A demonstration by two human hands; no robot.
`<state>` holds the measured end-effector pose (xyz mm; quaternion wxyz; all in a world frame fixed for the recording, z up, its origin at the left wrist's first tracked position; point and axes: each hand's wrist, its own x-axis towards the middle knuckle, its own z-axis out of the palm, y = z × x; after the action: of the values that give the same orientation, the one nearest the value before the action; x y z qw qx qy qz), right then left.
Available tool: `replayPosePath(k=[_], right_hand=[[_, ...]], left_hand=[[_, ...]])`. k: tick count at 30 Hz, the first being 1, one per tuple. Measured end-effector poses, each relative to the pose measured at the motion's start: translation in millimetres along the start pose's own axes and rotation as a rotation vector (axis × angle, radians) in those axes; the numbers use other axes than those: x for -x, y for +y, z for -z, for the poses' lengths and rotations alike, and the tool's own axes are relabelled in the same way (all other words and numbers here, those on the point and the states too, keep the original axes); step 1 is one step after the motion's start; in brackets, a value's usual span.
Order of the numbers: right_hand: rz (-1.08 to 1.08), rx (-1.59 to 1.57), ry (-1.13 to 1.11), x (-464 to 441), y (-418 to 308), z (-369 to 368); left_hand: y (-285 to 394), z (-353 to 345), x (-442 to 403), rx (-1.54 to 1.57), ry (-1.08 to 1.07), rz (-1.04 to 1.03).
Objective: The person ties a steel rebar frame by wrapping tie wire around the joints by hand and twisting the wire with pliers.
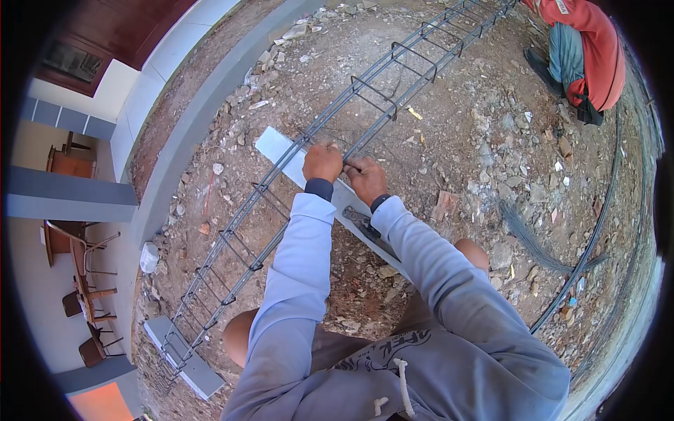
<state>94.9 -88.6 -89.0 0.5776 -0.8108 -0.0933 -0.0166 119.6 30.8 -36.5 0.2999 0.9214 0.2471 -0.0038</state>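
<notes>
A long rebar cage point(404, 88) with square stirrups runs diagonally across the ground. My left hand point(323, 163) is closed in a fist between its long bars. Close beside it, my right hand point(366, 179) pinches at the near lower bar. The fingers of both hands nearly meet at that bar, and what they grip is too small or hidden to make out. Under the cage and my hands lies a pale board point(277, 145). Dark pincers point(361, 223) rest on this board, just below my right wrist.
Another board point(186, 361) supports the cage's lower-left end. A bundle of thin wire point(530, 242) and long dark rods point(597, 231) lie at right. A person in red point(597, 52) crouches by the cage's far end. Rubble covers the ground; a concrete curb point(189, 105) curves along the left.
</notes>
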Motion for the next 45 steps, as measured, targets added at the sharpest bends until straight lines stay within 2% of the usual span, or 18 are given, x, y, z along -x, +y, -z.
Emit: replayPosePath(k=[4, 7, 10, 13, 16, 25, 28, 31, 37, 40, 45], right_hand=[[-0.034, 0.021, -0.023, 0.5, -1.8, 1.9], [-0.045, 0.007, -0.031, 1.1, -5.2, 2.7], [-0.073, 0.007, -0.061, -2.2, -5.9, 3.9], [-0.044, 0.037, -0.022, -3.7, 1.1, -0.2], [-0.037, 0.112, -0.015, -3.0, -3.5, -1.3], [-0.003, 0.148, -0.019, -2.6, -8.0, -0.8], [-0.011, 0.192, -0.052, -5.5, -17.8, 0.3], [-0.018, 0.222, -0.097, -9.5, -24.0, 7.7], [0.05, 0.201, -0.143, -13.4, -13.9, 8.9], [0.082, 0.216, -0.123, -15.1, -8.4, 5.9], [0.067, 0.246, -0.167, -19.8, -10.0, 9.4]], left_hand=[[-12.4, -10.7, -10.5, 0.077, 0.01, -0.014], [-26.0, -11.8, -21.5, 0.516, -0.164, 0.088], [-13.3, 0.2, -2.0, 0.834, -0.193, 0.165], [-8.6, 3.8, 6.1, 0.835, -0.207, 0.151], [-18.2, 3.5, 10.9, 0.962, -0.229, 0.121], [-26.2, 5.7, 18.7, 0.899, -0.222, 0.031], [-20.9, 9.1, 27.4, 0.975, -0.192, 0.041], [-29.3, 11.6, 27.0, 0.741, -0.204, -0.009], [-35.8, 11.5, 20.1, 0.738, -0.286, -0.026], [-35.1, 18.3, 24.2, 0.854, -0.426, -0.031], [-49.7, 6.6, 18.1, 0.686, -0.36, -0.065]])
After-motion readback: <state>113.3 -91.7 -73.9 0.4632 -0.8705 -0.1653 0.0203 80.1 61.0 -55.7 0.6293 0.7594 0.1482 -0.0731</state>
